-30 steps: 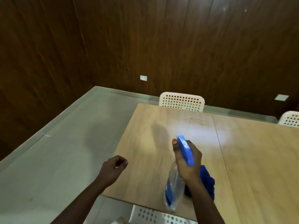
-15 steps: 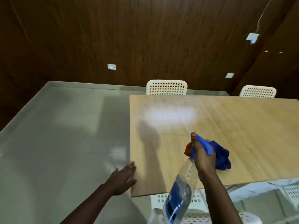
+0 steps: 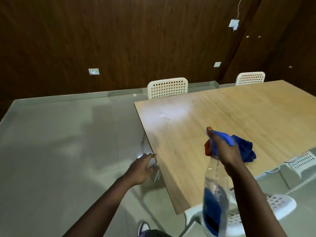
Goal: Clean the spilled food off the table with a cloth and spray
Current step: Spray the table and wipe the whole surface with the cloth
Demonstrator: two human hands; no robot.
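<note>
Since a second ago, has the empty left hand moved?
Yes. The left hand went from above the table outward to its left edge, fingers spread beside it.

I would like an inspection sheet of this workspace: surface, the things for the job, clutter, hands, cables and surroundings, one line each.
Surface: wooden table with a small wet or crumbly patch near its far left corner, under a bright glare.
Job's things: spray bottle held over the table's near edge; blue cloth lying on the table beyond it.
Clutter: nothing seen on the table.
Hands: right hand gripping the spray head; left hand open at the table's left edge, holding nothing.
Cables: one thin cable hanging down the wall to a white box.
Surroundings: dark wood-panelled walls, pale tiled floor, white perforated chairs around the table.
</note>
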